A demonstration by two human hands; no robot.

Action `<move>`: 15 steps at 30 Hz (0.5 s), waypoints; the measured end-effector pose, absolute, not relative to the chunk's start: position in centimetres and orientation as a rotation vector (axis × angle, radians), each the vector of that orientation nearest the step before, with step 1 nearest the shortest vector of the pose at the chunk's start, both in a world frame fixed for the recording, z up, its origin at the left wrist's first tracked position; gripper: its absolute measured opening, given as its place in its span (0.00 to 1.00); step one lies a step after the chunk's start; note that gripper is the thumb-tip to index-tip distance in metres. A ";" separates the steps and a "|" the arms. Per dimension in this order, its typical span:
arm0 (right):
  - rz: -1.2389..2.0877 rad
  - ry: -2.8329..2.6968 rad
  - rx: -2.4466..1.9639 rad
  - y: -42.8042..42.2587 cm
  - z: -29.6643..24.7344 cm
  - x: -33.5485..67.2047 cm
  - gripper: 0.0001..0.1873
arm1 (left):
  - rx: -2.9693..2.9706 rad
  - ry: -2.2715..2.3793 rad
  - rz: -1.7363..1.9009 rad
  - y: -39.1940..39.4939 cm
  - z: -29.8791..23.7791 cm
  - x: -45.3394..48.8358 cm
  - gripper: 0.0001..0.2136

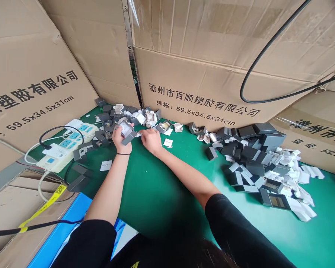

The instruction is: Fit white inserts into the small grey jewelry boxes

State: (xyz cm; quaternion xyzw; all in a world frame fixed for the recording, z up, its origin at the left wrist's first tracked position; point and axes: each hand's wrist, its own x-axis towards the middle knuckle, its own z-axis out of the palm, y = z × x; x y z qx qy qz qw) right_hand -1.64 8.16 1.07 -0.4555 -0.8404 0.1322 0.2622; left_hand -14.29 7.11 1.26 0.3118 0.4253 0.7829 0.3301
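My left hand [121, 140] grips a small dark grey box [126, 128] with a pale inside and its lid hanging open toward the right. Beside it, my right hand [151, 140] is closed, fingers curled in. A small whitish bit [139, 134] shows at its fingertips; I cannot make out what it is. Behind both hands lies a heap of similar grey boxes [107, 116] and crumpled white paper inserts [150, 118]. An opened box [164, 126] lies just past my right hand, with a small printed white card [168, 142] near it.
A white power strip [69, 143] with cables stands at the left. On the right is a large pile of grey boxes [254, 156] with white inserts [293, 178]. Cardboard cartons [184, 70] wall in the green table [156, 193]. A black cable [254, 70] loops at upper right.
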 end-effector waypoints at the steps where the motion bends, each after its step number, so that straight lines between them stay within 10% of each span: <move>1: 0.463 -2.147 -1.252 8.2 1.3 -0.8 0.17 | 0.805 1.060 2.058 6.9 1.4 -14.1 0.13; 15: 1.565 -1.173 -1.118 2.7 1.9 14.5 0.13 | 0.809 0.854 0.891 1.8 3.0 -4.0 0.19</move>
